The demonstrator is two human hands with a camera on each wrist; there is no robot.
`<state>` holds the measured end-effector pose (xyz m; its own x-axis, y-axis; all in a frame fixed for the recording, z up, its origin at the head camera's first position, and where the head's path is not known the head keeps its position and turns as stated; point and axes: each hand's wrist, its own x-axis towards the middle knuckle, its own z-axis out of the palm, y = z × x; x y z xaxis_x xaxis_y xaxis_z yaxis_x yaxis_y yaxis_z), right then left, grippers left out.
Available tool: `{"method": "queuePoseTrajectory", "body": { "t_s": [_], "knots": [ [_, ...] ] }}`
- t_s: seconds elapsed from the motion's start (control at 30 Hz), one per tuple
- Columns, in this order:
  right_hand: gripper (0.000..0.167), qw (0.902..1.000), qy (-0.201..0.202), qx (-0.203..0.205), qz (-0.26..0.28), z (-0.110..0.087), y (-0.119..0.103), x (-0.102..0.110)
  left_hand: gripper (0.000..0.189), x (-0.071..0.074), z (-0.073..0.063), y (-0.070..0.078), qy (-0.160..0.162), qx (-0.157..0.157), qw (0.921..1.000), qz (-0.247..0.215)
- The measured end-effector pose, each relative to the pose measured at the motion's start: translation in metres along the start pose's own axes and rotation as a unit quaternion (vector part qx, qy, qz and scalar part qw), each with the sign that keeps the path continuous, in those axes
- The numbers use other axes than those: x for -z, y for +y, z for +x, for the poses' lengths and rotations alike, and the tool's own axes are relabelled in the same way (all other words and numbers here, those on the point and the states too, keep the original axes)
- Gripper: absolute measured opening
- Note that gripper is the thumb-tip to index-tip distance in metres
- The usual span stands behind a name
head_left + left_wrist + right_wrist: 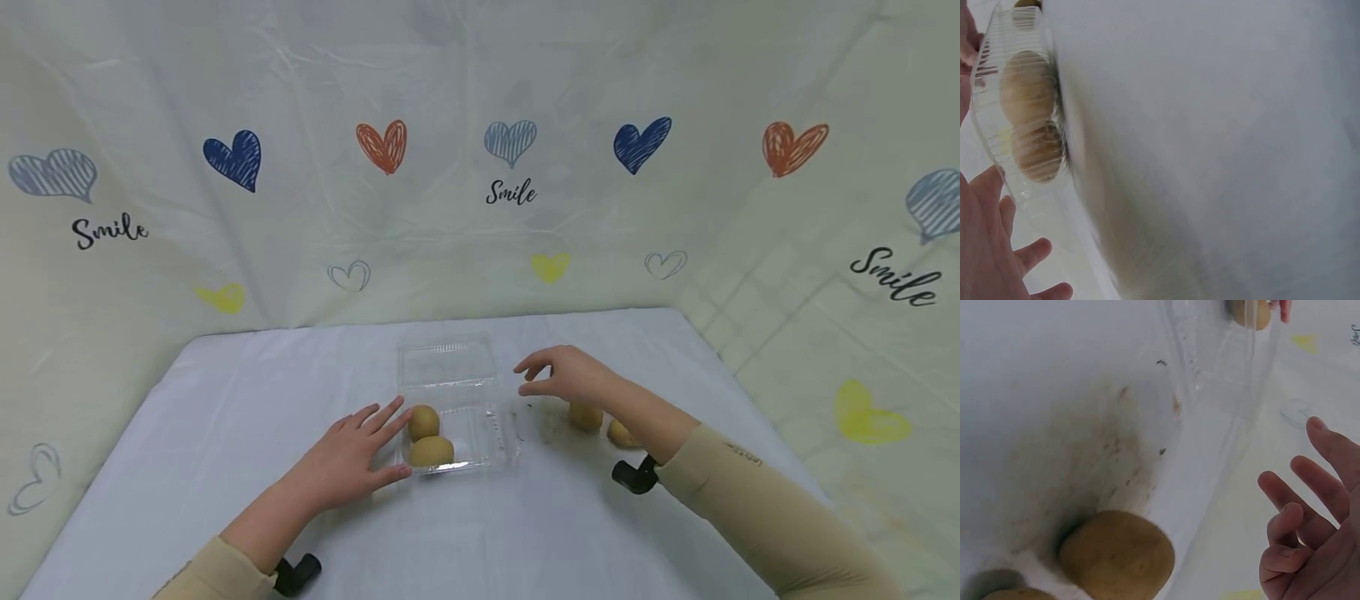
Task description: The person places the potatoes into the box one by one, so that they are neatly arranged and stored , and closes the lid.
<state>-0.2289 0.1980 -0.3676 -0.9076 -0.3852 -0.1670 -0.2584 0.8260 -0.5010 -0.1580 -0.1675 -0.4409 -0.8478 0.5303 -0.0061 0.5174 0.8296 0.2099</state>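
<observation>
A clear plastic clamshell box (471,427) sits on the table, its lid (447,364) folded back. Two potatoes (432,452) lie against each other in its left side; the left wrist view shows them through the ribbed wall. My left hand (341,468) is spread at the box's left edge, fingertips right at the rim. To the right of the box, my right hand (573,375) hovers with loosely bent fingers and nothing in them. Beneath that arm lie a potato (585,417) and another potato (621,433), partly hidden by the wrist.
Brown dirt marks (1110,447) and crumbs spot the white tablecloth (495,533) between the box and the loose potatoes. A pale backdrop (442,233) with printed hearts rises behind the table. Dark wrist-mounted camera pieces (635,475) stick out below both sleeves.
</observation>
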Motion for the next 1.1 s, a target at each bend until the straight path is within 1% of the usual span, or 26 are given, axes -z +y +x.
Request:
{"method": "queuePoseTrajectory", "body": {
  "t_s": [0.23, 0.43, 0.57, 0.8, 1.1],
  "knots": [
    [0.040, 0.9999, -0.002, -0.015, -0.006, -0.019, 0.040, 0.006, 0.089, -0.001, 0.001, 0.000, -0.008, 0.005, 1.0000, 0.001],
    [0.043, 0.9997, -0.004, -0.023, -0.003, -0.034, 0.060, 0.014, 0.087, -0.001, 0.002, 0.001, -0.012, 0.006, 0.9999, 0.007],
    [0.045, 0.9994, -0.014, -0.032, -0.004, -0.039, 0.066, 0.018, 0.085, -0.002, 0.003, 0.000, -0.013, 0.008, 0.9998, 0.008],
    [0.047, 0.9965, -0.060, -0.057, -0.011, -0.039, 0.072, 0.015, 0.085, -0.002, 0.003, 0.001, -0.013, 0.010, 0.9998, 0.006],
    [0.049, 0.9953, -0.080, -0.052, -0.012, -0.038, 0.077, 0.012, 0.086, 0.000, 0.002, 0.002, -0.019, 0.014, 0.9997, 0.006]
  ]
}}
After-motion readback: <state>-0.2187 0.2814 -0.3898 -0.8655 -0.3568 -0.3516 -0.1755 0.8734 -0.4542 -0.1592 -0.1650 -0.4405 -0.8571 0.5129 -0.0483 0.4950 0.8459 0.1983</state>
